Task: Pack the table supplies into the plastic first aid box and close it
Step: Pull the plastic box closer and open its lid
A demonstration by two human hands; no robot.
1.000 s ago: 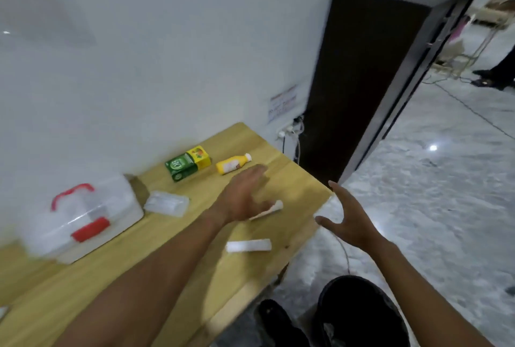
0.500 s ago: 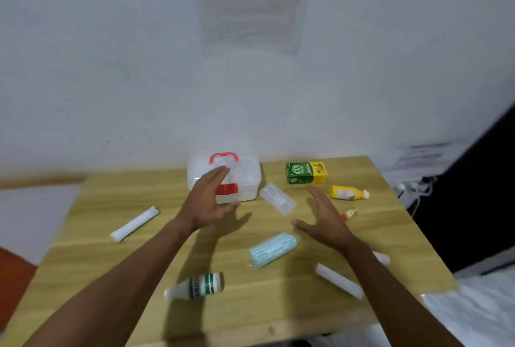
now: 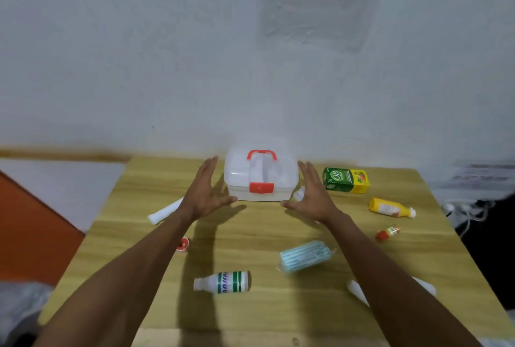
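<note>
The clear plastic first aid box (image 3: 281, 176) with a red handle and red latch stands shut at the table's far edge, against the wall. My left hand (image 3: 204, 193) is open just left of the box and my right hand (image 3: 313, 193) is open just right of it; neither touches it. Around lie a green and yellow carton (image 3: 345, 180), a yellow bottle (image 3: 390, 208), a small red bottle (image 3: 387, 233), a pack of blue masks (image 3: 305, 255), a white bottle with green bands (image 3: 223, 281), a white roll (image 3: 164, 211) and a small red-capped item (image 3: 183, 243).
The wooden table (image 3: 250, 316) ends close in front of me and at both sides. A white wall rises right behind the box. Another white roll (image 3: 355, 289) lies partly under my right forearm. Cables and a plug (image 3: 459, 208) hang off the right side.
My view swung from the right end of the table to face the box. Both hands moved forward and now flank the box, left hand off its lid.
</note>
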